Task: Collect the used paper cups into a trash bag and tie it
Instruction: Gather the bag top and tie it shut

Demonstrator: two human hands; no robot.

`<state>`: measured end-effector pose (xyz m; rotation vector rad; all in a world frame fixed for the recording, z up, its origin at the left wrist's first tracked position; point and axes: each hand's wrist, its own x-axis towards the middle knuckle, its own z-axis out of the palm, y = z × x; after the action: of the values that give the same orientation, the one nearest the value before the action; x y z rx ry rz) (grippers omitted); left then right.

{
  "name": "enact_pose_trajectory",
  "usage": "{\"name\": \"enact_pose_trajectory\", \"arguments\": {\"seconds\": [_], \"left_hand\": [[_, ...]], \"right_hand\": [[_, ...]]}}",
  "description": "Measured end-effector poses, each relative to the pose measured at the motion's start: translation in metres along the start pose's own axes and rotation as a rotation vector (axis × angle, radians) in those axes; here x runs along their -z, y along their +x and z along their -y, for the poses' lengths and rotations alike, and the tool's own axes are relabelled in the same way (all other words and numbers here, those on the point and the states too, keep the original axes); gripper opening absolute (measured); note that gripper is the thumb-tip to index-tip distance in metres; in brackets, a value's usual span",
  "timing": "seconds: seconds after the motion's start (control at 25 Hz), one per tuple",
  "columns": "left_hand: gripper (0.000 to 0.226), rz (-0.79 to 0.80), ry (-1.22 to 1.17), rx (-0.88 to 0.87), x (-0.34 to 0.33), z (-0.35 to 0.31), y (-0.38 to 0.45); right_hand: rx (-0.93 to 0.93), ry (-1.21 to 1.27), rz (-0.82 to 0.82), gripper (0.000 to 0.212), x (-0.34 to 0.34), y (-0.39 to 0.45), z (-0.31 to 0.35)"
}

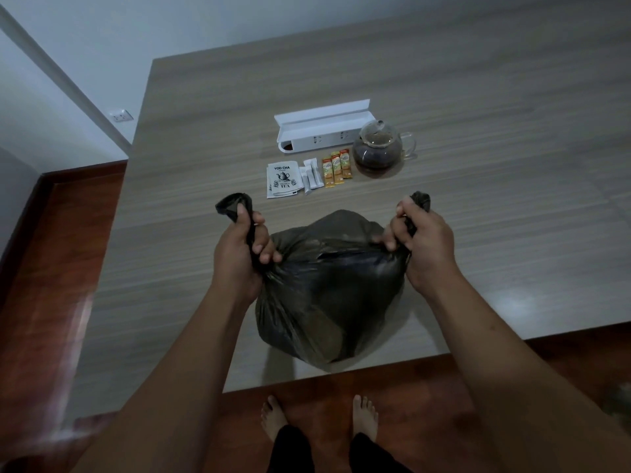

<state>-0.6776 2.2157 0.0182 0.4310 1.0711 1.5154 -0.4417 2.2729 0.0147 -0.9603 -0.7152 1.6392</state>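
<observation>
Black trash bag (327, 288) corners gripped by left hand (239, 254), right hand (421, 249); sachet (282, 180) reads "YOD CHA", perhaps "TEA".

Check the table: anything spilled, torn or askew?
Nothing stands out. The trash bag sits upright near the table edge, with the left hand and right hand each gripping a gathered corner, not yet knotted. Sachets lie in a row beside the teapot; no spill.
</observation>
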Motion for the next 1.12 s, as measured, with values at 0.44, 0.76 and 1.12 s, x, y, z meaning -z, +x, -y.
{"name": "enact_pose_trajectory", "arguments": {"seconds": [0.44,0.76,1.12], "left_hand": [[0.045,-0.012,0.151,0.19,-0.008,0.016,-0.005],[0.018,-0.078,0.351,0.073,-0.005,0.026,-0.006],[0.021,-0.121,0.695,0.108,-0.017,0.018,-0.008]], "right_hand": [[-0.184,-0.689,0.372,0.018,-0.007,-0.011,-0.005],[-0.126,-0.799,0.321,0.033,-0.005,-0.018,-0.016],[0.001,-0.529,-0.048,0.021,0.0,-0.025,-0.024]]}}
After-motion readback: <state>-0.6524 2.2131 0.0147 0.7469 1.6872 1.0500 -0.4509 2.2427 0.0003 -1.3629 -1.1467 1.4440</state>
